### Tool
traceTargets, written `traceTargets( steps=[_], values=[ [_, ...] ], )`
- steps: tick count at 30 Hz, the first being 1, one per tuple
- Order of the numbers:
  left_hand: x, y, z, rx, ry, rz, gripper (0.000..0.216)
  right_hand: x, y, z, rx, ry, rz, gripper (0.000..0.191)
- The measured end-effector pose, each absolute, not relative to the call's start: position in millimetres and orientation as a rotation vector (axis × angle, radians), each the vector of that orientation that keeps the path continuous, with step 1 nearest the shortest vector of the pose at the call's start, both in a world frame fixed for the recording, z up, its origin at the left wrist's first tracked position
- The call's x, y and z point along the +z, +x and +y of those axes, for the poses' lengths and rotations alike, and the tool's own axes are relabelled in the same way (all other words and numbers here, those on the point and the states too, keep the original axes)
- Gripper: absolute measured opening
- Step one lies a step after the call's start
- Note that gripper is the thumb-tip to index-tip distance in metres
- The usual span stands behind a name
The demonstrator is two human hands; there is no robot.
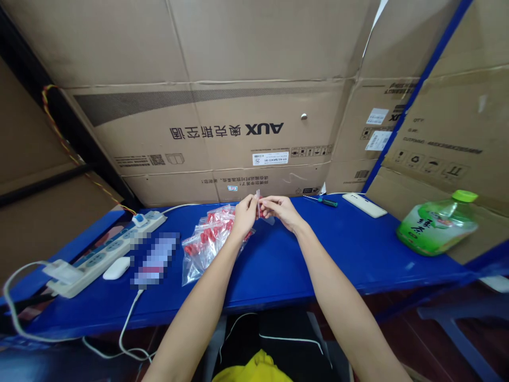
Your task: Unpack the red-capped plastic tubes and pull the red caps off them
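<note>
Both my hands meet over the middle of the blue table point(274, 265). My left hand point(246, 212) pinches the edge of a small clear plastic bag point(258, 197) held upright. From the other side my right hand point(280, 209) grips the same bag, its fingertips close to the left ones. A bit of red shows inside the bag, mostly hidden by my fingers. Just left of my hands lie several clear zip bags point(199, 265) with red pieces point(209, 233) in them, overlapping in a pile partly behind my left forearm.
On the left are a white power strip point(113, 249), a white case point(116, 268) and a phone point(157, 260) on a cable. Toward the right lie a screwdriver point(328, 202), a white slab point(363, 205) and a green bottle point(437, 225). Cardboard point(222, 106) walls the back.
</note>
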State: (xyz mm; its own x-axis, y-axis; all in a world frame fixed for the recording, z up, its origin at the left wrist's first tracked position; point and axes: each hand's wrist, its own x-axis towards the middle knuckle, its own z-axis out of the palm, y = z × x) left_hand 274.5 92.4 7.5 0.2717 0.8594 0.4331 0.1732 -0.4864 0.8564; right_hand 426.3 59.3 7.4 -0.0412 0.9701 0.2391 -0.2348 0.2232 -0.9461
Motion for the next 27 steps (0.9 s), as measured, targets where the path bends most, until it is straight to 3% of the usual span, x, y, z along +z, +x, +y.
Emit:
traceTargets(
  steps=[13,27],
  values=[
    [17.1,271.9,81.8,1.177,1.985,0.895,0.047,11.5,424.3,57.5,1.014,-0.940,-1.277,0.043],
    [14.2,269.5,98.7,1.036,1.647,0.666,0.039,9.4,425.8,60.3,0.854,-0.961,-1.280,0.046]
  ],
)
